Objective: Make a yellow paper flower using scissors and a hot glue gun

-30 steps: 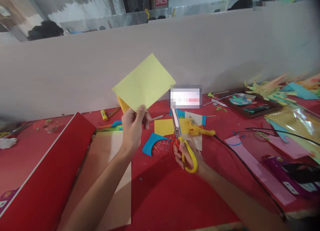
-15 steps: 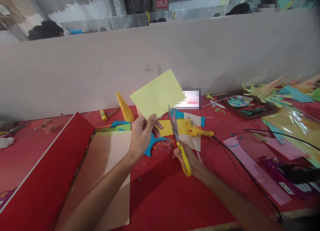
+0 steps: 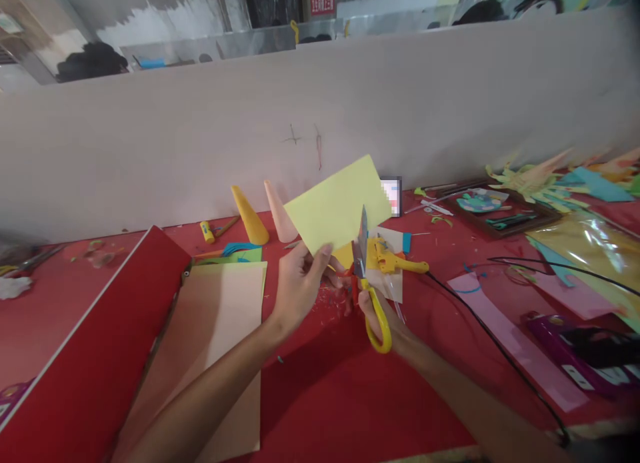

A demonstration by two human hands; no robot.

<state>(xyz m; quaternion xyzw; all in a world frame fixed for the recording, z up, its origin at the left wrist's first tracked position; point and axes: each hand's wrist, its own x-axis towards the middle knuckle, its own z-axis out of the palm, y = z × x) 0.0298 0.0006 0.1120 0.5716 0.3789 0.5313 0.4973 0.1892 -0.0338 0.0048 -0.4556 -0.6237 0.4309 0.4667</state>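
A pale yellow sheet of paper (image 3: 335,199) is raised above the table, pinched at its lower edge by my left hand (image 3: 303,283). My right hand (image 3: 375,309) grips scissors (image 3: 376,316) with yellow and red handles, the blades pointing up in front of the paper's lower right part. Whether the blades touch the paper I cannot tell. Behind my hands lie a yellow glue gun (image 3: 400,263) and pieces of yellow and white paper, partly hidden. A yellow cone (image 3: 250,216) and a pale pink cone (image 3: 279,213) stand behind my left hand.
An open red box (image 3: 95,336) with tan sheets (image 3: 225,356) takes up the left. At right lie pink paper strips (image 3: 515,343), a purple case (image 3: 575,349), a black cord (image 3: 480,319) and a dark tray (image 3: 505,216) of tools. A pale partition (image 3: 200,136) rises behind.
Both hands have moved right, the left one more, carrying the paper right and slightly down. The pink cone has come into view; the blue paper piece below my left hand is no longer visible.
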